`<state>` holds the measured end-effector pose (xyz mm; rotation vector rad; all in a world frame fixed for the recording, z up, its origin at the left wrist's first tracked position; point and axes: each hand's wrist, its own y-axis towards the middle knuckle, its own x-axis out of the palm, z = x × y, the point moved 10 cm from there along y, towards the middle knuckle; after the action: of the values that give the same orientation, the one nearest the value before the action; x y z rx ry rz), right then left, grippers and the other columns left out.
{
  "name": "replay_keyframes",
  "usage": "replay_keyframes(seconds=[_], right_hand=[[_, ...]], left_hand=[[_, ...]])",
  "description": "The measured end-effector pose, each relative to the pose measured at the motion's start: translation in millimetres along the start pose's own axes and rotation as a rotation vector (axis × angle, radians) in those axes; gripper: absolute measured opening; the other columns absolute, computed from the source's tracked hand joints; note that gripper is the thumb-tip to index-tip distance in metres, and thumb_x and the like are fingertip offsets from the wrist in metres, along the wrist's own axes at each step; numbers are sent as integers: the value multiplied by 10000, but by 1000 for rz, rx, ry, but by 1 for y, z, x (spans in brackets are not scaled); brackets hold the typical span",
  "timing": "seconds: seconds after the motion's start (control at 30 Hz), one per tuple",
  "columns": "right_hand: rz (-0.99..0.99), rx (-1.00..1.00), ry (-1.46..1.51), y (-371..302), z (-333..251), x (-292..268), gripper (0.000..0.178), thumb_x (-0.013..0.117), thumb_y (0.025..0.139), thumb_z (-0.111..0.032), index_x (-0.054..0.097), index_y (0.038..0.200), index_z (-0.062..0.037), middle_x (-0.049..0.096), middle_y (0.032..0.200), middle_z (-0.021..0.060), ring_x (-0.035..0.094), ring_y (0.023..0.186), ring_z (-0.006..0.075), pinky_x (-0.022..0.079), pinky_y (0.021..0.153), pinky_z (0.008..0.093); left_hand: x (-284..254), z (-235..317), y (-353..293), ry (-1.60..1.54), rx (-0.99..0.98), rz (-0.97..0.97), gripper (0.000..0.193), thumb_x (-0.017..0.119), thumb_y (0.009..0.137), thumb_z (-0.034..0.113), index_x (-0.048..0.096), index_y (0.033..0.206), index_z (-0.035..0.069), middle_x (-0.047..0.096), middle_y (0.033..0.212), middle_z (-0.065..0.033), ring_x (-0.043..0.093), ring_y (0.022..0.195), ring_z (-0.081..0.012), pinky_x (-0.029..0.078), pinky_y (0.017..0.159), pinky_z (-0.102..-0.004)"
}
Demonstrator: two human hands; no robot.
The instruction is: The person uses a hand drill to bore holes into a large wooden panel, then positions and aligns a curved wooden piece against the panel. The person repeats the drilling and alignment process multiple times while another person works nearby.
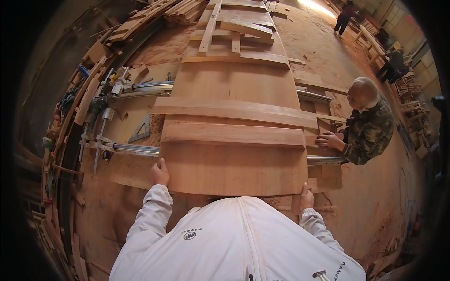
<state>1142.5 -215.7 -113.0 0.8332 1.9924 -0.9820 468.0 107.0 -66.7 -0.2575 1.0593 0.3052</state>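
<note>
A wide wooden panel (pixel 234 173) lies in front of me and runs away from my body. At its near left corner my left hand (pixel 159 173) grips the edge, thumb on top and fingers hidden below. My right hand (pixel 306 197) grips the near right corner in the same way. Across the panel rest two loose wooden boards, a shorter near one (pixel 234 135) and a longer far one (pixel 234 111). At the right, a person in a camouflage jacket (pixel 373 131) has a hand (pixel 330 140) by the boards' ends.
Metal clamp bars (pixel 136 149) pass beneath the panel, with clamp heads at the left. A metal triangle square (pixel 139 129) lies beside them. Wooden frame pieces (pixel 243 30) sit on the panel's far part. Lumber stacks (pixel 140 21) stand far left; other people (pixel 346 18) are far right.
</note>
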Motion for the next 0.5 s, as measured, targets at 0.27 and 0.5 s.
replay_keyframes(seconds=[0.27, 0.5], right_hand=[[2, -3, 12, -3, -4, -1, 861, 314, 1036, -693, 744, 1047, 53, 702, 1074, 331, 645, 1091, 502, 487, 952, 521], [14, -24, 4, -2, -5, -1, 854, 318, 1036, -693, 749, 1022, 45, 705, 1043, 328, 650, 1059, 506, 492, 932, 526]], left_hand=[[0, -6, 1, 10, 6, 26, 642, 497, 1033, 579, 715, 911, -12, 722, 931, -277, 683, 914, -487, 526, 785, -554], [-3, -3, -2, 27, -3, 16, 645, 490, 1034, 583, 722, 921, -8, 725, 938, -274, 685, 919, -485, 525, 792, -555]])
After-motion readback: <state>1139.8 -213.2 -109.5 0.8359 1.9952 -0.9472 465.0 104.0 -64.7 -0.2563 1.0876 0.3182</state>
